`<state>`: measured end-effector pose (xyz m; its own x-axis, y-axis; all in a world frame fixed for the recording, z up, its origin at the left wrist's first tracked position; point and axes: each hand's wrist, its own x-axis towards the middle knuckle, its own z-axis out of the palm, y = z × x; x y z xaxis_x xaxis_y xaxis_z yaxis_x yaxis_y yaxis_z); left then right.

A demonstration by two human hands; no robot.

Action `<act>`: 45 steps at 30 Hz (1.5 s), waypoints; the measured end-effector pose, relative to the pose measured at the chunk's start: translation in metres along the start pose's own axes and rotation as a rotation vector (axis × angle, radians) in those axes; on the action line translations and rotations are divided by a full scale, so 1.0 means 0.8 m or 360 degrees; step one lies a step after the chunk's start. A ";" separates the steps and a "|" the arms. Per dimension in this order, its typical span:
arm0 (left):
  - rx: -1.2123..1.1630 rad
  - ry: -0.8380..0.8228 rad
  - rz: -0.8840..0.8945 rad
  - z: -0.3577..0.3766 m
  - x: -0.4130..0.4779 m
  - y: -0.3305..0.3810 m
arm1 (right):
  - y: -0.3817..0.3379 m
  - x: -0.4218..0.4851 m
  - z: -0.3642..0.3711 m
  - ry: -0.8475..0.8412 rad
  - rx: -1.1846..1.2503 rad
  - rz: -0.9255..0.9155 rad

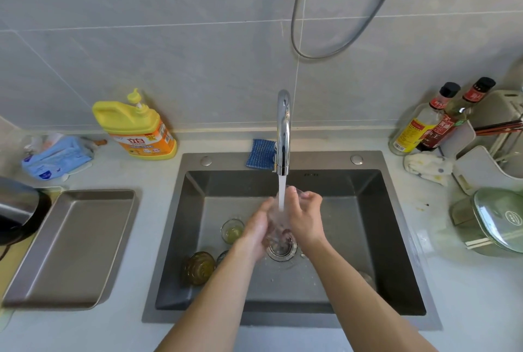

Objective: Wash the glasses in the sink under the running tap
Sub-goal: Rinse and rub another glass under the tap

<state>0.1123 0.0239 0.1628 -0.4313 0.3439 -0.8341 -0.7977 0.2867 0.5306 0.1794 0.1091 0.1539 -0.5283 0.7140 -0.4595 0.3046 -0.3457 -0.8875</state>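
A clear glass (278, 224) is held between both hands under the stream from the chrome tap (283, 131), above the drain of the dark sink (396, 238). My left hand (256, 231) cups its left side. My right hand (304, 217) grips its upper right, fingers curled over the rim. On the sink floor stand a small clear glass (232, 230) with yellowish liquid, an amber patterned glass (198, 267) and a third glass (222, 257), partly hidden by my left forearm.
A metal tray (73, 247) lies left of the sink, with a yellow dish soap bottle (138, 128) and tissue pack (56, 158) behind it. A blue sponge (260, 153) lies by the tap. Sauce bottles (435, 122), a cloth (427, 166) and a lidded pot (498, 218) crowd the right counter.
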 end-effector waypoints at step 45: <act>-0.0548 0.0058 -0.0141 -0.001 0.006 0.009 | 0.000 -0.012 -0.043 -0.0997 -0.0933 0.0008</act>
<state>0.1040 0.0268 0.1627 -0.3638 0.2975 -0.8827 -0.9252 -0.0061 0.3793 0.2118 0.1228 0.1593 -0.8135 0.1859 -0.5510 0.5774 0.1457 -0.8034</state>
